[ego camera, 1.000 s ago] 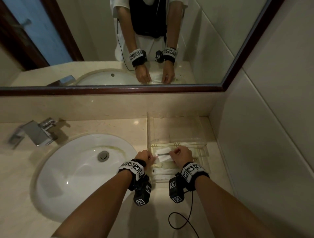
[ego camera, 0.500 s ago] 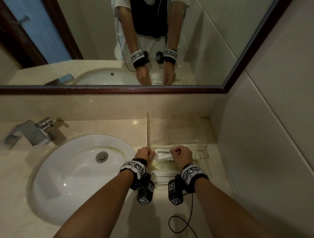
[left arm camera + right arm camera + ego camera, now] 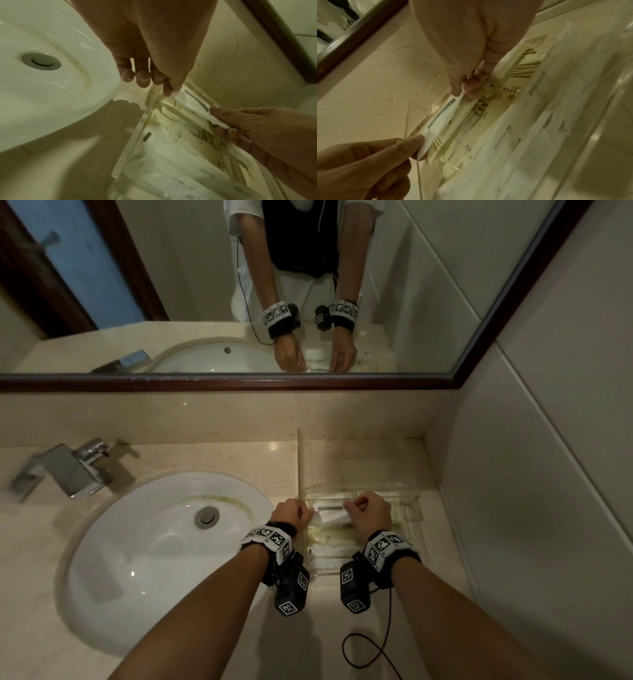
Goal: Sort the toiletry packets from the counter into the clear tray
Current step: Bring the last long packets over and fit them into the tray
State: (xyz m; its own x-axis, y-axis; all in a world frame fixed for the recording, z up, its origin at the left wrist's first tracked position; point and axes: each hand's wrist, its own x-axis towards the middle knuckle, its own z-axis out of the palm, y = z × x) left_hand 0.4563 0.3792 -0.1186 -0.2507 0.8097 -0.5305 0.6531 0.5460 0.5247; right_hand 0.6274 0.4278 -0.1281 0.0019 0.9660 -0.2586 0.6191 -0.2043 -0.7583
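Observation:
A white toiletry packet with a dark printed strip is stretched between both hands above the clear tray. My left hand pinches its left end and my right hand pinches its right end. In the left wrist view the packet hangs just over the tray's far compartment, thumb and finger of the left hand on its corner. The right wrist view shows the packet pinched by the right hand. Several white and yellow-striped packets lie in the tray beneath.
A white sink basin with a drain lies left of the tray. A chrome tap stands at the far left. The mirror and backsplash run behind; a tiled wall closes the right side. A black cable loops on the counter.
Both hands have carried the packet slightly farther back over the tray, and the packet now looks flatter and more stretched between them.

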